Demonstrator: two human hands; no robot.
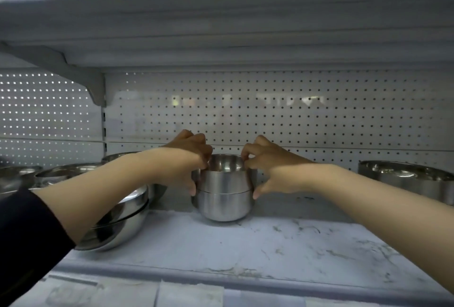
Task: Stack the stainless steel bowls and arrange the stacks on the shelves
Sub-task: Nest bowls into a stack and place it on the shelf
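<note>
Fingers [248, 159] of both hands pinch bowl stack [224, 198] rim; shelf [294, 245] bare in front.

Single head-worn view, close, facing forward and slightly down into the shelf [282, 240] bay at arm's reach.

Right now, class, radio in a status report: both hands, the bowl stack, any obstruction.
Left hand and right hand grip the small bowl stack. Stack upright on shelf. Larger bowls close at left, apart from it.
</note>
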